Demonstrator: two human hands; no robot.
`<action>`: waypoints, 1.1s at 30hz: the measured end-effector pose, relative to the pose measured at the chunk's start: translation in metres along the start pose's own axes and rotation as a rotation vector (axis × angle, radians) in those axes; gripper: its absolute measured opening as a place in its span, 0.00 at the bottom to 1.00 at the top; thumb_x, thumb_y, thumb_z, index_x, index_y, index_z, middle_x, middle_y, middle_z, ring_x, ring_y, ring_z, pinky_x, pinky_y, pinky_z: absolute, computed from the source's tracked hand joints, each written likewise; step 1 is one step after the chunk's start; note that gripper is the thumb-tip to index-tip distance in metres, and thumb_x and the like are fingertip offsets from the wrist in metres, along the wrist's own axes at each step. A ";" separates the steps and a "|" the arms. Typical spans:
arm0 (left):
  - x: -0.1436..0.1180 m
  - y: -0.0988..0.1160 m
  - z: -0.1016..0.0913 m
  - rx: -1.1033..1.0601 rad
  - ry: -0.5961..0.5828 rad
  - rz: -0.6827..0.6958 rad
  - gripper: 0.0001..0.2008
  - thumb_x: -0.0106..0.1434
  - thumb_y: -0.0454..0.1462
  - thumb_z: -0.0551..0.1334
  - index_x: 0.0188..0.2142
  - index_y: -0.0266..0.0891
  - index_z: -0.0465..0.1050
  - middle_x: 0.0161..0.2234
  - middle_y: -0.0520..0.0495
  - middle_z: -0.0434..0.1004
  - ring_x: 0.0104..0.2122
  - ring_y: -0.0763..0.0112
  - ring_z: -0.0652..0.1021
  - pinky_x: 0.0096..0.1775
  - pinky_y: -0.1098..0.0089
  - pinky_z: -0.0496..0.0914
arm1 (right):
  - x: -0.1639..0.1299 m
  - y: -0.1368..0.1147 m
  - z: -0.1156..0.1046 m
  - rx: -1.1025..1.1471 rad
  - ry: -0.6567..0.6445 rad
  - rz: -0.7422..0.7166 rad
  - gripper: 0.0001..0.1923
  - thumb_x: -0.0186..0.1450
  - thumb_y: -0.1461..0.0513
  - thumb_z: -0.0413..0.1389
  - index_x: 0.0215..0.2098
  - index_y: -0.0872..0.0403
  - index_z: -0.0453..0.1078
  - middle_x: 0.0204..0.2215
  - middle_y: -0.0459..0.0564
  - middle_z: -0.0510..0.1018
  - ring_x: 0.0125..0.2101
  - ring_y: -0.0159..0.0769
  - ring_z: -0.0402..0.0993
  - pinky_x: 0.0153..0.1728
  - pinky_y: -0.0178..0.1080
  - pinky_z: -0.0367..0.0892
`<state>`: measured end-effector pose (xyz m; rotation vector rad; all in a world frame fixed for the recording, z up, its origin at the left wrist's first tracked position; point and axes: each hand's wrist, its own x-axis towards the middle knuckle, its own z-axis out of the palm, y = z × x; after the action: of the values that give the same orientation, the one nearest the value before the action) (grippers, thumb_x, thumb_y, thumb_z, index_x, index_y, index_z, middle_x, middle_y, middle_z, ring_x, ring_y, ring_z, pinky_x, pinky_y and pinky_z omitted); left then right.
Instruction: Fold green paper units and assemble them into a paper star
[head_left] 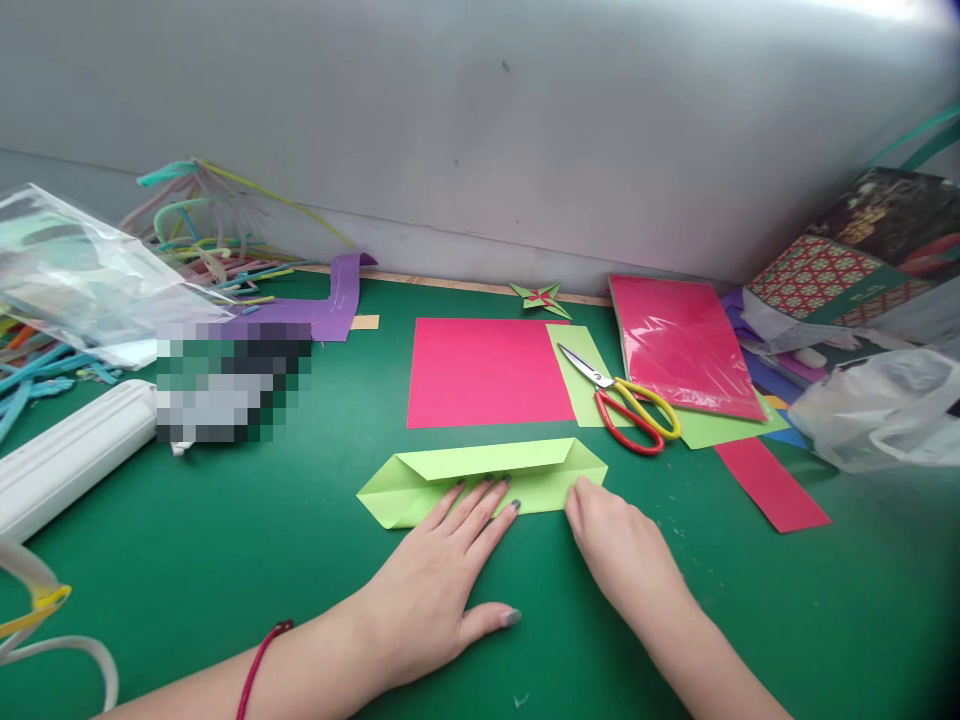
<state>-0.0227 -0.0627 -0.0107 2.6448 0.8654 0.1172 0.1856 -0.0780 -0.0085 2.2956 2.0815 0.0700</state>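
1. Head view, hands: the left hand (442,560) lies flat, fingers spread, pressing on the near edge of the folded green paper (480,480); it grips nothing. The right hand (611,540) rests at the paper's right near corner with its fingertips on the edge; whether they pinch the corner or merely press it cannot be told.
2. Head view, work piece: the folded green paper lies on the table (225,560), near centre, just near of the pink sheet (487,372). It is a long strip with angled ends and a flap folded down along its far edge.
3. Judgement on method: the crease should set best if the flat hand keeps the strip from sliding while the other fingertips run along the fold from the corner outward, edges kept in line.
4. Head view, surroundings right: scissors (626,405) with red and yellow handles lie on a light green sheet (577,370), just right of the pink sheet. Farther right lie a wrapped pink pack (682,345), a pink strip (772,483) and a clear plastic bag (885,405).
5. Head view, far edge: a small folded paper star (541,298) sits by the grey wall (480,120).
6. Head view, left: coloured straws (202,240), a purple strip (330,305) and a white ribbed bar (71,455).
7. Surface: green mat, flat.
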 end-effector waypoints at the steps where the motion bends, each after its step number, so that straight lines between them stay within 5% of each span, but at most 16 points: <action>1: 0.000 0.000 0.000 0.002 -0.001 0.001 0.36 0.60 0.55 0.44 0.62 0.42 0.37 0.63 0.46 0.37 0.61 0.58 0.46 0.58 0.56 0.45 | 0.001 0.002 -0.002 0.025 0.005 0.014 0.12 0.62 0.64 0.48 0.21 0.54 0.60 0.14 0.42 0.68 0.13 0.28 0.63 0.15 0.33 0.42; 6: 0.000 0.000 0.001 0.013 0.015 0.008 0.36 0.60 0.55 0.45 0.62 0.41 0.37 0.63 0.45 0.37 0.61 0.58 0.46 0.58 0.56 0.44 | 0.006 -0.014 0.003 0.144 0.259 -0.137 0.15 0.65 0.60 0.44 0.20 0.54 0.60 0.17 0.43 0.69 0.18 0.27 0.66 0.19 0.32 0.46; 17: -0.001 0.003 0.001 0.096 0.019 -0.018 0.35 0.60 0.56 0.43 0.62 0.41 0.37 0.62 0.45 0.40 0.60 0.60 0.48 0.58 0.55 0.43 | 0.006 -0.028 0.019 0.048 0.337 -0.221 0.13 0.64 0.63 0.46 0.22 0.54 0.63 0.16 0.43 0.70 0.18 0.30 0.68 0.19 0.34 0.43; 27: -0.067 -0.017 -0.001 0.329 0.156 -0.256 0.35 0.61 0.54 0.45 0.62 0.40 0.38 0.61 0.43 0.47 0.58 0.60 0.56 0.58 0.56 0.41 | 0.006 -0.028 0.020 0.036 0.360 -0.230 0.16 0.65 0.63 0.44 0.20 0.55 0.62 0.14 0.44 0.68 0.16 0.28 0.65 0.18 0.33 0.41; 30: -0.081 -0.018 -0.002 0.379 0.223 -0.343 0.34 0.60 0.54 0.47 0.61 0.38 0.45 0.59 0.42 0.53 0.57 0.57 0.59 0.58 0.52 0.42 | 0.006 -0.028 0.019 0.045 0.344 -0.223 0.16 0.65 0.63 0.44 0.21 0.56 0.63 0.15 0.44 0.69 0.17 0.28 0.66 0.18 0.33 0.41; 33: -0.082 -0.007 -0.014 0.406 0.305 -0.434 0.27 0.62 0.50 0.47 0.53 0.36 0.63 0.52 0.39 0.66 0.53 0.54 0.65 0.56 0.49 0.45 | 0.006 -0.028 0.018 0.055 0.322 -0.221 0.15 0.65 0.63 0.44 0.21 0.56 0.63 0.16 0.45 0.70 0.17 0.28 0.66 0.18 0.33 0.42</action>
<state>-0.0960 -0.1013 0.0021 2.7594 1.7027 0.2612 0.1592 -0.0697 -0.0283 2.1886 2.5060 0.4041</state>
